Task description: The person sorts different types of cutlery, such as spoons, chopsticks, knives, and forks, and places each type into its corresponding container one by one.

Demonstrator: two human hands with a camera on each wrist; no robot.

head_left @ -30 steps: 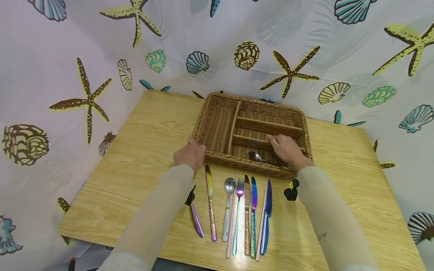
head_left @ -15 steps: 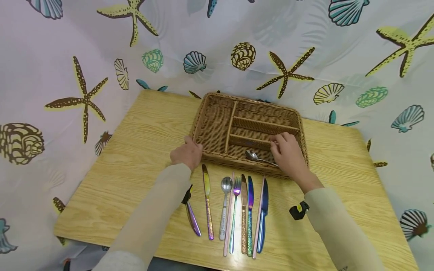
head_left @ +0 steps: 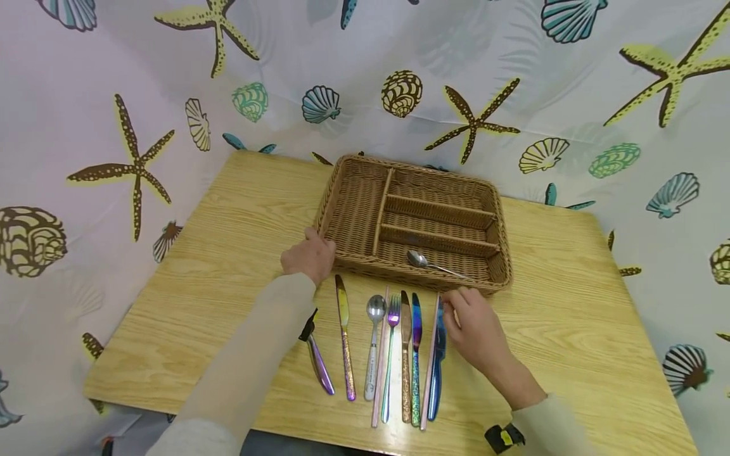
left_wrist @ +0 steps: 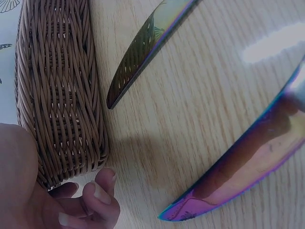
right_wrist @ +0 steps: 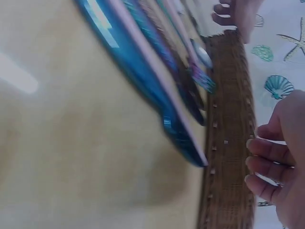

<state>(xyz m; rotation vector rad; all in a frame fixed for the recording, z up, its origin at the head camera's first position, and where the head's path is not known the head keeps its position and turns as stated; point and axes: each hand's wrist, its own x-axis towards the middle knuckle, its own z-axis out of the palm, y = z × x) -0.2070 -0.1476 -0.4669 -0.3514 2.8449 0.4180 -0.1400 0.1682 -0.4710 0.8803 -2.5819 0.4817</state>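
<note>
A brown wicker cutlery tray (head_left: 393, 271) with several compartments sits at the back of the table. My left hand (head_left: 308, 255) grips its front left corner; in the left wrist view the fingers (left_wrist: 101, 195) curl around that corner. A silver spoon (head_left: 418, 258) lies in the front compartment. My right hand (head_left: 476, 326) is over the table just in front of the tray, fingers loosely bent and holding nothing. Its fingertips are nearest the blue knife (head_left: 436, 380) and a pink chopstick (head_left: 426, 392), partly covering the knife's blade in the head view.
Left of the knife sit another blue-purple knife (head_left: 416, 329), a copper knife (head_left: 405, 354), a purple fork (head_left: 393, 315), a second pink chopstick (head_left: 379, 380), a white-handled spoon (head_left: 371, 373) and a gold-purple knife (head_left: 345, 342). A purple-handled piece (head_left: 322, 370) is partly behind the left wrist.
My right hand has left the spoon lying in the tray's front compartment and moved out toward the blue knife. My left hand has stayed at the tray's corner.
</note>
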